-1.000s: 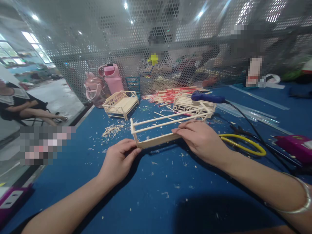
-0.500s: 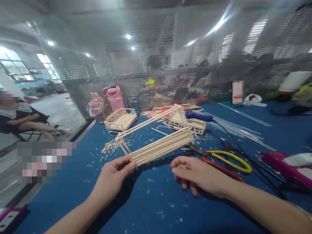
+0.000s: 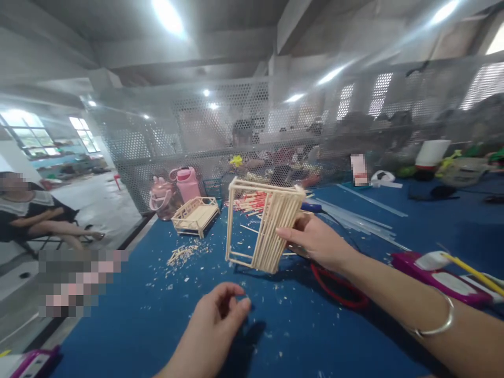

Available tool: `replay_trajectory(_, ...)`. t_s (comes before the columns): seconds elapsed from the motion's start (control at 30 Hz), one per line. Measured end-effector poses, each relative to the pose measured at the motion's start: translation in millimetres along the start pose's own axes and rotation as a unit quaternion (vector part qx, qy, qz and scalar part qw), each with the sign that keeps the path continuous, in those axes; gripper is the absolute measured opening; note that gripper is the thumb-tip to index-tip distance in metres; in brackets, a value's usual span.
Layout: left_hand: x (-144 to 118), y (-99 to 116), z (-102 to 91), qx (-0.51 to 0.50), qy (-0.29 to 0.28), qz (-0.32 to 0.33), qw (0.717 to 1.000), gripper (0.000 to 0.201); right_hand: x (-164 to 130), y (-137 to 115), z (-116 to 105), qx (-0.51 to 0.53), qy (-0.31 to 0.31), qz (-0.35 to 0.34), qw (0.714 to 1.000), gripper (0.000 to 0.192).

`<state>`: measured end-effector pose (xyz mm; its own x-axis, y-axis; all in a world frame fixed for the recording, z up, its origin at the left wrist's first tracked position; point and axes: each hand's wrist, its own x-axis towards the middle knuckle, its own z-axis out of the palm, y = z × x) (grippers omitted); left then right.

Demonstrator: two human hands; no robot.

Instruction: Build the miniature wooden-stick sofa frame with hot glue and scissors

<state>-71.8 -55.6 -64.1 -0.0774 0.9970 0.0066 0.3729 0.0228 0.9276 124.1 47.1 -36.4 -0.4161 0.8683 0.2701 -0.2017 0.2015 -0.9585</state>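
A small frame built of thin wooden sticks [image 3: 275, 231] stands tilted on end above the blue table. One side is a closed panel of sticks side by side; the rest is open framework. My right hand [image 3: 315, 239] grips the panel side, thumb on the near face, other fingers hidden behind it. Lower and to the left, my left hand [image 3: 220, 320] holds nothing, its fingers curled with a gap between thumb and forefinger. The red handle of the scissors [image 3: 338, 294] shows below my right wrist. Part of a blue-handled tool [image 3: 313, 208] is visible behind my right hand.
A finished-looking miniature stick bed [image 3: 197, 216] stands at the back left, by a pink bottle [image 3: 188, 184]. Red-tipped sticks [image 3: 250, 203] lie behind the frame. Clear strips [image 3: 354, 218] and a magenta power strip [image 3: 437, 275] are to the right. A person [image 3: 43, 210] sits at left.
The stick frame has passed from my left hand to my right and been turned from lying lengthwise to upright. My left hand has let go and moved down and right. The view has tilted upward.
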Motion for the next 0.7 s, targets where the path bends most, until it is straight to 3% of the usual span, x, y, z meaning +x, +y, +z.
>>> replay_trajectory(0.1, -2, 21, -7.7, 0.085, 0.058, 0.173, 0.980, 0.029, 5, -6, 4, -0.020, -0.018, 0.003, 1.000, 0.036)
replay_trajectory(0.2, 12, 45, -9.3, 0.083, 0.136, 0.261, 0.952, 0.042, 6, 1, 12, -0.033, -0.023, -0.015, 0.999, 0.038)
replay_trajectory(0.37, 40, 62, 1.4, 0.044, 0.128, 0.240, 0.961, 0.034, 3, 19, 22, -0.036, -0.043, -0.035, 0.998, 0.036)
replay_trajectory(0.57, 52, 55, 10.1, -0.044, 0.072, 0.231, 0.969, 0.027, 0, 25, 24, -0.026, -0.051, -0.049, 0.997, 0.034)
replay_trajectory(0.7, 55, 52, 11.1, -0.097, 0.068, 0.203, 0.972, 0.026, -1, 27, 25, -0.035, -0.045, -0.053, 0.997, 0.032)
